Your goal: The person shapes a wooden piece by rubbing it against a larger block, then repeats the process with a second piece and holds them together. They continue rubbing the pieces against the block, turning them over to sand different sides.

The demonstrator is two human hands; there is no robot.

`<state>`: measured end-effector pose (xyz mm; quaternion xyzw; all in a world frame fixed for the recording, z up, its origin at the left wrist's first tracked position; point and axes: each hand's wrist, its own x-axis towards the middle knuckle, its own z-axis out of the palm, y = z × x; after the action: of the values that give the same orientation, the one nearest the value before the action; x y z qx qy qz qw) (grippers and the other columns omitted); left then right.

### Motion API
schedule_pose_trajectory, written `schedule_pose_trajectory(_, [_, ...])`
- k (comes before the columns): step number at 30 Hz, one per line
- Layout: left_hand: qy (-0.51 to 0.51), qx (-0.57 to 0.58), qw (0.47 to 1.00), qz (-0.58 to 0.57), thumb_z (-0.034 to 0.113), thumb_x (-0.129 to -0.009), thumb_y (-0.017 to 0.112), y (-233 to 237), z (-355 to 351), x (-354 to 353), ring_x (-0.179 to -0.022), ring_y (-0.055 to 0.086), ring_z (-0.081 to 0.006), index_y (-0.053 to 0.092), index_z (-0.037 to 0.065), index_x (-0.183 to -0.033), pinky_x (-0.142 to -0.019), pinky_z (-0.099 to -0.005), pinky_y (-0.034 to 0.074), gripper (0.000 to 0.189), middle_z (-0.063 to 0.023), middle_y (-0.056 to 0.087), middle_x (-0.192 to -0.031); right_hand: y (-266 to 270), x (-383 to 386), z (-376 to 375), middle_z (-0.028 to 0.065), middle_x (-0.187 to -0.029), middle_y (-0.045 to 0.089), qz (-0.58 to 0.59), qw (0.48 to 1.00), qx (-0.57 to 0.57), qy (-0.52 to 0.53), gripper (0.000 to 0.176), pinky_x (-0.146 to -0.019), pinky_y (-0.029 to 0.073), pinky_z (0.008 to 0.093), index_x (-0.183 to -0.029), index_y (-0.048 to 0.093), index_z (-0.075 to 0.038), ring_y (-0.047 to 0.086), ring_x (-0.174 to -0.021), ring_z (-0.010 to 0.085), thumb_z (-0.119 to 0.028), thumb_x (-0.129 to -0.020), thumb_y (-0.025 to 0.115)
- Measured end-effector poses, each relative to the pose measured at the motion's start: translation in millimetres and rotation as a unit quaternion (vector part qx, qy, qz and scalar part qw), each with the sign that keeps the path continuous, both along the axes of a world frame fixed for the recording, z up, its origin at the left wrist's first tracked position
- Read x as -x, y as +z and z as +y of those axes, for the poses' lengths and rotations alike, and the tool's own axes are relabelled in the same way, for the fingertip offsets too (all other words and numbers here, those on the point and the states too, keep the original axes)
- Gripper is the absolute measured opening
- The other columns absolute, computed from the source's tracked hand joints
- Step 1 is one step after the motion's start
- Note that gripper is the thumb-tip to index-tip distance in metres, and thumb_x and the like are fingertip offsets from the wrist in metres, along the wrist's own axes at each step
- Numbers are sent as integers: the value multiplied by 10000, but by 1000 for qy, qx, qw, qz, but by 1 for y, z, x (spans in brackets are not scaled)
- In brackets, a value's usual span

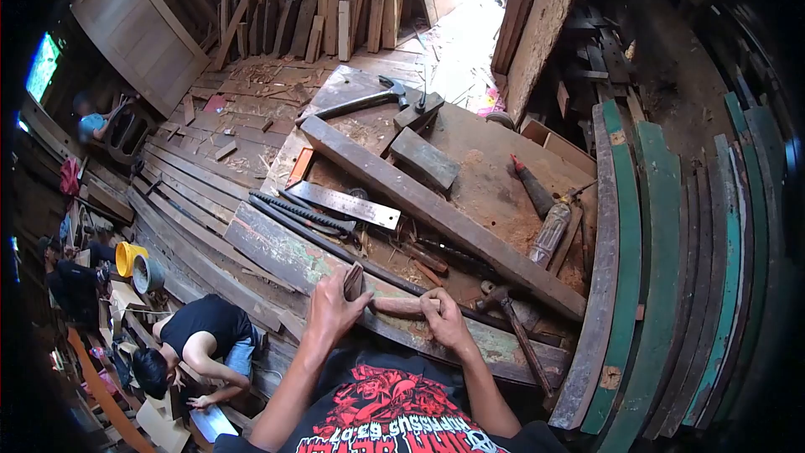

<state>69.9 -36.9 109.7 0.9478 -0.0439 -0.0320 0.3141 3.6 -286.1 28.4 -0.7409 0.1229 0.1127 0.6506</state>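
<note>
My left hand [331,306] is closed round a small dark wooden piece [355,282] that sticks up from its fingers. My right hand [447,319] pinches the right end of a short rounded wooden piece [401,307], whose left end lies by my left fingertips. Both hands are over a long board with worn green paint [281,252] at the near edge of the workbench. Beyond them a long brown beam [436,214] crosses the bench diagonally. A metal square with an orange handle [348,204] lies to the left of the beam.
A claw hammer [356,104] lies at the bench's far side, another hammer [516,331] at the near right. A plastic bottle [551,231] and wood blocks [425,158] are on the bench. Curved green boards [654,260] stand at right. A person [205,344] bends down at lower left.
</note>
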Motion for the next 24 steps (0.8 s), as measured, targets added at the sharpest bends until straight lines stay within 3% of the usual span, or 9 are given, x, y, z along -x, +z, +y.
schedule_pose_trajectory(3, [3, -30, 1000, 1, 232, -792, 886, 14, -10, -3, -879, 716, -483, 663, 10, -1062, -758, -515, 580, 415, -270, 718, -911, -5, -1, -1, 68, -882, 676, -7, 1000, -6, 8, 305, -755, 535, 330, -1116, 655, -9, 632, -811, 141, -309, -1063, 667])
schedule_pose_trajectory(5, [-4, -15, 1000, -18, 224, -796, 876, 28, -16, -5, -882, 721, -474, 677, 10, -1066, -757, -506, 580, 398, -264, 717, -918, -4, -3, 1, 48, -808, 645, 16, 999, -38, 1, 307, -647, 533, 329, -1128, 660, -19, 618, -690, 121, -320, -1067, 664])
schedule_pose_trajectory(6, [-32, 25, 999, -9, 213, -864, 804, 23, -14, -8, -891, 709, -493, 731, 33, -1169, -764, -522, 581, 362, -248, 734, -942, 12, -4, 1, 43, -794, 636, 47, 998, -51, 2, 309, -624, 532, 330, -1131, 660, -20, 613, -666, 118, -323, -1067, 663])
schedule_pose_trajectory(8, [-37, 78, 995, 40, 208, -883, 772, 19, -14, -4, -864, 705, -496, 746, 17, -1093, -743, -522, 570, 285, -268, 710, -883, 5, -2, 0, 21, -746, 604, 44, 998, -50, -1, 319, -540, 513, 330, -1137, 657, -24, 585, -579, 106, -336, -1071, 659])
schedule_pose_trajectory(11, [-26, 82, 992, 92, 250, -930, 707, 22, -19, 1, -826, 678, -520, 740, -17, -957, -703, -524, 546, 270, -306, 655, -793, 17, -3, 0, 20, -753, 607, 72, 995, -67, -2, 323, -552, 511, 330, -1141, 656, -28, 584, -587, 111, -343, -1070, 662])
schedule_pose_trajectory(17, [-5, 26, 986, 166, 358, -992, 678, 34, -24, -5, -845, 659, -546, 720, -41, -891, -692, -544, 542, 414, -341, 632, -777, -24, 0, 1, 15, -743, 592, -65, 998, -5, -3, 330, -500, 498, 311, -1164, 641, -32, 576, -566, 102, -350, -1079, 648])
schedule_pose_trajectory(20, [-1, 12, 986, 169, 383, -1006, 666, 39, -23, -6, -856, 666, -546, 721, -44, -886, -699, -557, 542, 446, -351, 636, -780, 10, -3, -1, 17, -746, 590, 61, 994, -94, 1, 338, -476, 493, 303, -1184, 630, -37, 581, -547, 107, -361, -1088, 631])
schedule_pose_trajectory(24, [0, -22, 987, 160, 398, -1002, 656, 42, -17, -10, -875, 679, -538, 732, -34, -911, -742, -577, 547, 449, -353, 661, -819, 14, -4, 0, 34, -762, 608, 66, 994, -89, -1, 342, -489, 503, 309, -1191, 627, -37, 600, -547, 125, -365, -1094, 616])
